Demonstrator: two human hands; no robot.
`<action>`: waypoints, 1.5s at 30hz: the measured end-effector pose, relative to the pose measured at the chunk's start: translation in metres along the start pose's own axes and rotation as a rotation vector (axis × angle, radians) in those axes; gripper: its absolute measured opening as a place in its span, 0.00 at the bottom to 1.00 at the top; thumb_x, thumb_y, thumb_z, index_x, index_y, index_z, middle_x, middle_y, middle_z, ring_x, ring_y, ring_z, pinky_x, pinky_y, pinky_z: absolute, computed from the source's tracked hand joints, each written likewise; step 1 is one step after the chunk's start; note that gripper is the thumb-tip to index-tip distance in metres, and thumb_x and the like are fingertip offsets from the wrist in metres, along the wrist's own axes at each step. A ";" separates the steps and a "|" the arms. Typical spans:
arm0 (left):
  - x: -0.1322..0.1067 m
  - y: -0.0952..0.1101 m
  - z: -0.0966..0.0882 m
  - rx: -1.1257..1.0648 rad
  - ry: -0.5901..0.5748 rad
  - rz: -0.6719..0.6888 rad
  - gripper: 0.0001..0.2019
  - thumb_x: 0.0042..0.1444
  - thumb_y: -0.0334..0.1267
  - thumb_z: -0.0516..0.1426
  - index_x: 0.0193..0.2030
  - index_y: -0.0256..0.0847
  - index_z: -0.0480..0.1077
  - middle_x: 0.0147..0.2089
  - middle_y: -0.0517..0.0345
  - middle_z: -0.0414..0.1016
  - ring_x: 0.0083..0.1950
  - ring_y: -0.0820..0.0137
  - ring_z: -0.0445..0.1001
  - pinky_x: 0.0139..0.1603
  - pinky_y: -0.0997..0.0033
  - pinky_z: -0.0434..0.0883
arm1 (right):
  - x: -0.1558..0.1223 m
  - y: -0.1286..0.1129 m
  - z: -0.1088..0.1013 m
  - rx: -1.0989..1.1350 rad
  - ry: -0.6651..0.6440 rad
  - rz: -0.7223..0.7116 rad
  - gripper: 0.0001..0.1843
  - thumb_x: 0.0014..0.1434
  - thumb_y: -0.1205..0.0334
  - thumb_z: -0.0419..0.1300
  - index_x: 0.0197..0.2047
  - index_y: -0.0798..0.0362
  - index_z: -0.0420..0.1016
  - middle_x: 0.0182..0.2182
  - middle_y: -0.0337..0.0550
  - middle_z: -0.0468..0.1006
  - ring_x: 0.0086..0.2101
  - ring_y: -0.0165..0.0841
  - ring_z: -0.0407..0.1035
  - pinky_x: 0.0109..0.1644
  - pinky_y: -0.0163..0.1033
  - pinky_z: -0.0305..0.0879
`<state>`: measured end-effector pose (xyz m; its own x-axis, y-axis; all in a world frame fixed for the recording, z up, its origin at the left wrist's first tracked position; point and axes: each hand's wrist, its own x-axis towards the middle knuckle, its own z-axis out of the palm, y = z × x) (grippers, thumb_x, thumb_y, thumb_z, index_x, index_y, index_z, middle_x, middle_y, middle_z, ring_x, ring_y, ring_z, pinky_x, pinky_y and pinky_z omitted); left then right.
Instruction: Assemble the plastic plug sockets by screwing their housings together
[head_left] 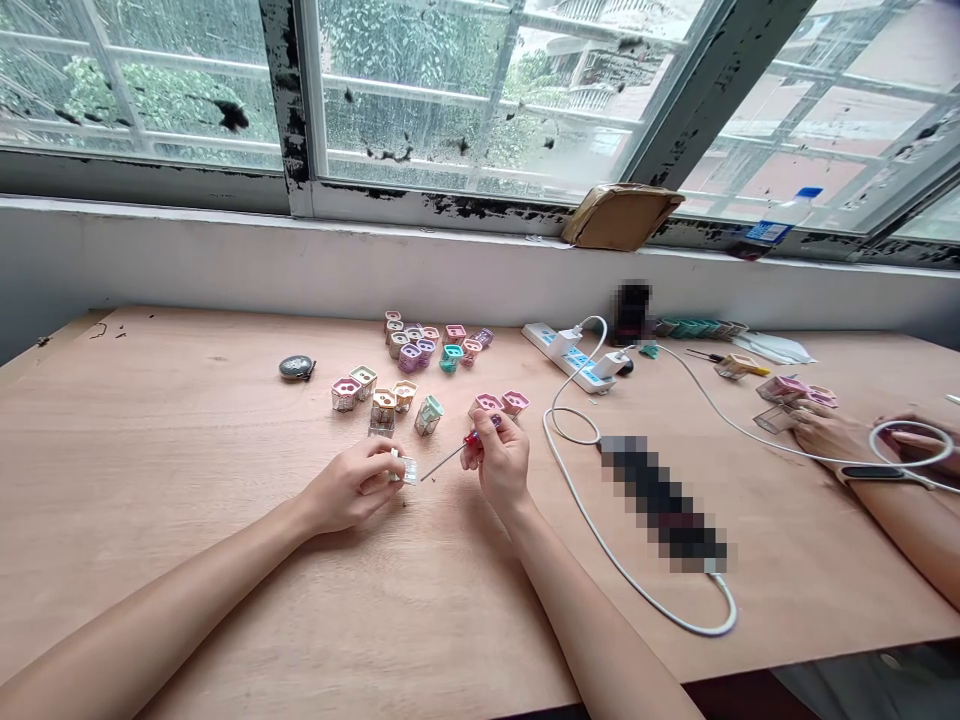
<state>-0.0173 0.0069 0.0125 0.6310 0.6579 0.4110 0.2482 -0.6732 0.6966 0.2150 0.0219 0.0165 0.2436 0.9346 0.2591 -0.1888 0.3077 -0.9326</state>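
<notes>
My left hand (349,487) grips a small clear-and-white plastic socket housing (406,470) between fingers and thumb. My right hand (502,460) is shut on a small screwdriver (450,460) with a red handle. Its thin steel shaft points left toward the housing, and the tip stays a little apart from it. Just beyond my right hand stand a pink socket housing (487,404) and another pink one (515,402). Several similar housings in pink, purple, teal and cream (409,357) are grouped on the plywood table (187,400) further back.
A white power strip (568,356) with white cables lies at the back, and a cable loops across the table to the right. A co-worker's hands (829,432) work among housings at the right. A dark pouch (297,367) lies left, below a window sill.
</notes>
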 end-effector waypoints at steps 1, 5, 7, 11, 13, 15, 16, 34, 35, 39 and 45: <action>0.000 0.000 0.000 0.003 0.000 0.001 0.08 0.63 0.29 0.56 0.47 0.41 0.73 0.53 0.48 0.71 0.48 0.66 0.74 0.49 0.68 0.70 | -0.002 0.000 0.001 -0.015 -0.025 0.004 0.29 0.54 0.37 0.69 0.25 0.52 0.63 0.14 0.31 0.65 0.11 0.24 0.57 0.12 0.29 0.54; 0.001 0.001 -0.001 0.012 0.004 -0.004 0.06 0.64 0.29 0.56 0.44 0.40 0.73 0.52 0.49 0.71 0.47 0.67 0.73 0.47 0.70 0.69 | -0.009 -0.001 0.006 -0.080 -0.130 0.024 0.28 0.57 0.40 0.68 0.24 0.53 0.64 0.14 0.32 0.65 0.12 0.24 0.59 0.14 0.28 0.54; 0.001 0.002 -0.001 0.010 0.003 -0.004 0.06 0.64 0.29 0.55 0.44 0.40 0.72 0.51 0.50 0.70 0.47 0.67 0.73 0.48 0.70 0.69 | -0.011 0.000 0.008 -0.092 -0.162 0.032 0.28 0.56 0.40 0.68 0.24 0.53 0.64 0.13 0.32 0.65 0.12 0.24 0.58 0.14 0.28 0.54; 0.002 0.003 -0.001 -0.001 0.001 -0.010 0.07 0.64 0.28 0.55 0.45 0.41 0.72 0.52 0.50 0.70 0.48 0.67 0.73 0.50 0.69 0.69 | -0.012 0.003 0.009 -0.104 -0.189 0.047 0.28 0.55 0.39 0.69 0.24 0.53 0.65 0.14 0.33 0.66 0.12 0.23 0.58 0.14 0.29 0.54; 0.002 0.003 -0.001 0.001 0.002 -0.010 0.08 0.63 0.28 0.55 0.46 0.41 0.72 0.52 0.50 0.70 0.49 0.67 0.73 0.51 0.69 0.69 | -0.012 0.004 0.009 -0.120 -0.205 0.064 0.28 0.55 0.39 0.68 0.23 0.53 0.65 0.13 0.33 0.66 0.12 0.23 0.57 0.14 0.28 0.54; 0.002 0.003 -0.001 0.005 0.002 -0.005 0.09 0.63 0.28 0.55 0.47 0.42 0.72 0.52 0.50 0.70 0.50 0.66 0.73 0.51 0.69 0.69 | -0.012 0.006 0.009 -0.130 -0.219 0.088 0.29 0.55 0.38 0.68 0.23 0.53 0.65 0.12 0.34 0.66 0.12 0.24 0.57 0.14 0.29 0.53; 0.002 0.002 -0.001 0.006 0.001 -0.001 0.09 0.63 0.28 0.55 0.47 0.42 0.72 0.52 0.50 0.70 0.50 0.66 0.73 0.52 0.68 0.69 | -0.012 0.006 0.009 -0.131 -0.225 0.100 0.29 0.54 0.37 0.68 0.23 0.53 0.65 0.12 0.34 0.66 0.11 0.24 0.56 0.13 0.29 0.53; 0.001 0.003 -0.001 0.017 0.016 -0.014 0.05 0.64 0.31 0.54 0.45 0.40 0.71 0.52 0.48 0.71 0.47 0.66 0.74 0.48 0.68 0.71 | -0.014 0.004 0.011 -0.172 -0.246 0.154 0.29 0.52 0.35 0.68 0.23 0.52 0.65 0.12 0.34 0.66 0.11 0.25 0.56 0.14 0.30 0.53; 0.001 0.003 -0.001 0.013 0.015 -0.018 0.05 0.64 0.31 0.55 0.45 0.40 0.70 0.52 0.48 0.71 0.47 0.66 0.74 0.48 0.68 0.72 | -0.014 0.004 0.011 -0.172 -0.246 0.154 0.29 0.52 0.35 0.68 0.24 0.52 0.65 0.12 0.34 0.66 0.11 0.25 0.56 0.14 0.30 0.53; 0.002 0.005 -0.001 0.001 0.006 -0.025 0.05 0.63 0.31 0.55 0.44 0.40 0.70 0.50 0.48 0.72 0.47 0.65 0.75 0.46 0.68 0.73 | -0.014 0.005 0.011 -0.173 -0.254 0.146 0.29 0.53 0.36 0.68 0.24 0.52 0.66 0.12 0.33 0.66 0.12 0.24 0.57 0.14 0.29 0.54; 0.002 0.006 -0.001 -0.004 -0.003 -0.027 0.06 0.63 0.31 0.55 0.45 0.39 0.71 0.50 0.48 0.72 0.45 0.66 0.75 0.45 0.68 0.73 | -0.013 0.004 0.009 -0.172 -0.236 0.124 0.28 0.54 0.37 0.68 0.24 0.52 0.67 0.13 0.33 0.67 0.12 0.25 0.57 0.14 0.30 0.54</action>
<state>-0.0154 0.0050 0.0183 0.6264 0.6750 0.3898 0.2628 -0.6536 0.7097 0.2025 0.0128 0.0120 -0.0025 0.9849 0.1731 -0.0347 0.1729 -0.9843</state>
